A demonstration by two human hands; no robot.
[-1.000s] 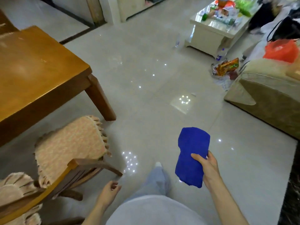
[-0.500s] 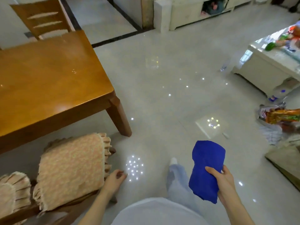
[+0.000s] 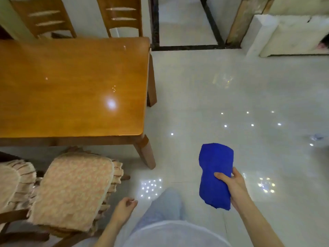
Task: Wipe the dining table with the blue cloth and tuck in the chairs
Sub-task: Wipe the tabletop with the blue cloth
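The wooden dining table fills the upper left, its top bare and glossy. My right hand grips a folded blue cloth over the floor, to the right of the table's near corner leg. My left hand hangs loosely curled and empty beside a chair with a pink cushion, which stands pulled out from the table's near side. A second cushioned chair sits at the left edge. Two wooden chair backs rise behind the table's far side.
Shiny pale floor tiles spread to the right of the table. A dark threshold strip and a doorway lie beyond. White furniture stands at the upper right. My leg in light trousers shows at the bottom.
My view has swung left, bringing the whole table end and the far chairs into sight. The sofa and coffee table have left the frame. My left hand stays by the cushioned chair.
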